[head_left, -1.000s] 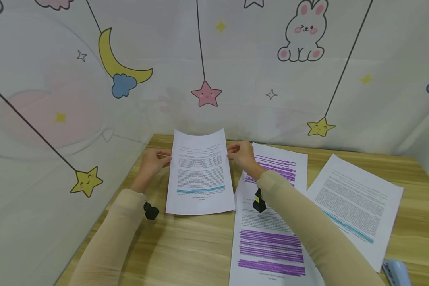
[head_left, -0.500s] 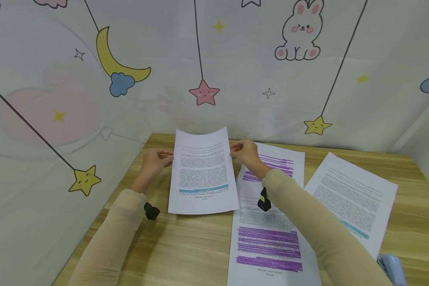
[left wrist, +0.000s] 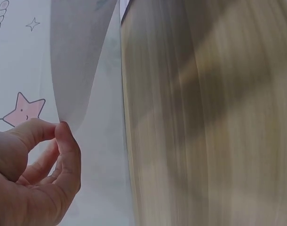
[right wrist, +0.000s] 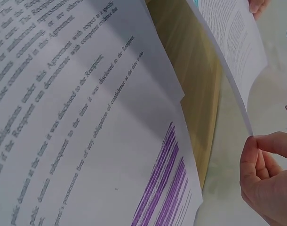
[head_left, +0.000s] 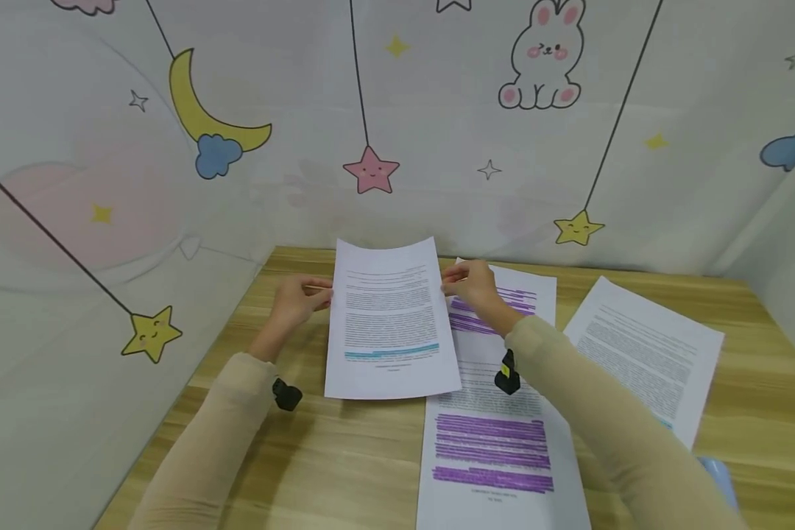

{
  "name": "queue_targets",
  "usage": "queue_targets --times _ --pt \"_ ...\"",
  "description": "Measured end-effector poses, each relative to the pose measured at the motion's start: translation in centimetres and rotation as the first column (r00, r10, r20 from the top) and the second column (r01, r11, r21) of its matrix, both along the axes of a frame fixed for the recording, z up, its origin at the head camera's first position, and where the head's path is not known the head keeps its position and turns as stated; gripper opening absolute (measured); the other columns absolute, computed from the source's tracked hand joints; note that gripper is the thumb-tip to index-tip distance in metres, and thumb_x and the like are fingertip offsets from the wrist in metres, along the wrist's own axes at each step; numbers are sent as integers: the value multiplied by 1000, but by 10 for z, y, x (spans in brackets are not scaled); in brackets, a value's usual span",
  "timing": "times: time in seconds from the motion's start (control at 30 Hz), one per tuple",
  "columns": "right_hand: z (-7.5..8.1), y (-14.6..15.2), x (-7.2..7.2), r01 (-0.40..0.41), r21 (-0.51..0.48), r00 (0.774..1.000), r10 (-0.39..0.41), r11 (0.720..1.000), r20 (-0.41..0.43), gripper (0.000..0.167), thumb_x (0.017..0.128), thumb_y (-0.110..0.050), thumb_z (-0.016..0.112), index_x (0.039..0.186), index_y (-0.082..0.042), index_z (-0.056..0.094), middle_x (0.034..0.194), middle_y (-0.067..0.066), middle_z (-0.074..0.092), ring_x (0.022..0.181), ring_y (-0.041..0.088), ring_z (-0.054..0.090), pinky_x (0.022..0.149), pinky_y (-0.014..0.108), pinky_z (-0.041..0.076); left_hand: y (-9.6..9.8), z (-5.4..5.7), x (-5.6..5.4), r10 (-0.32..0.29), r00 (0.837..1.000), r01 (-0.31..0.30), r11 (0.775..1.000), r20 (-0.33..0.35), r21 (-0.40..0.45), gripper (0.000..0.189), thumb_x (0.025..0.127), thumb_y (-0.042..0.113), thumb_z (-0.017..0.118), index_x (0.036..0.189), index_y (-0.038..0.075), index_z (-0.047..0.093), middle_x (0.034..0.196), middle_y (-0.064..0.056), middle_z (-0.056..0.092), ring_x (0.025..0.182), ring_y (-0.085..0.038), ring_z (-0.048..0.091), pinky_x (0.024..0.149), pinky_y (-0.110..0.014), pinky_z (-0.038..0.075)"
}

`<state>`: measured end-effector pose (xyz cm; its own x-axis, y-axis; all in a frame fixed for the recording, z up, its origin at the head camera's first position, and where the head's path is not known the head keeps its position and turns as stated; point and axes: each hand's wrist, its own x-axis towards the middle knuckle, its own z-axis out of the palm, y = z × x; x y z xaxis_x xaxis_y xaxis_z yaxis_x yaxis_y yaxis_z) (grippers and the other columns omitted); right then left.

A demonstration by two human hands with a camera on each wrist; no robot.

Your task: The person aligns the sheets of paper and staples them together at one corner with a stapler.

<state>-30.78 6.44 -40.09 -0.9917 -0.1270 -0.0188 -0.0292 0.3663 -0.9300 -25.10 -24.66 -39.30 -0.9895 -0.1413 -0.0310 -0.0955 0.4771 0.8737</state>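
Note:
Between both hands a printed sheet of paper (head_left: 392,324) with a blue highlighted line is held up above the table, its top edge sagging in a curve. The left hand (head_left: 301,300) pinches its left edge between thumb and fingertips. In the left wrist view the sheet's plain back (left wrist: 80,56) rises from that pinch. At the opposite edge, the right hand (head_left: 472,288) pinches the paper with thumb and forefinger. Beneath the right forearm lie sheets with purple highlighting (head_left: 493,449), one overlapping another. The held sheet's lower right corner overlaps them in the head view.
Another printed sheet (head_left: 649,361) lies slanted on the wooden table (head_left: 344,464) at the right. A light blue object (head_left: 721,478) sits near it, partly hidden by the right sleeve. A cloth backdrop (head_left: 437,206) with cartoon prints stands behind the table.
The held sheet and both hands have shifted slightly right, over the purple-marked sheets. The head view has turned a little to the right. Both pinches stay on the paper.

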Motion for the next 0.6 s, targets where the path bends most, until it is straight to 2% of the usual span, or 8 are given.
queue_targets --times 0.23,0.6 --pt "0 22 5 21 12 999 -22 1000 24 27 87 4 73 114 6 69 102 18 67 95 27 62 88 39 56 14 3 3 -19 1000 19 999 1 32 22 96 4 67 114 -8 68 113 -25 66 90 -26 70 87 -41 58" --pt "7 46 18 22 25 1000 -22 999 16 29 85 3 75 113 5 70 101 15 69 94 23 61 72 19 51 36 5 7 -39 999 39 994 2 102 20 94 2 68 112 -7 69 110 -23 66 84 -22 68 87 -42 58"
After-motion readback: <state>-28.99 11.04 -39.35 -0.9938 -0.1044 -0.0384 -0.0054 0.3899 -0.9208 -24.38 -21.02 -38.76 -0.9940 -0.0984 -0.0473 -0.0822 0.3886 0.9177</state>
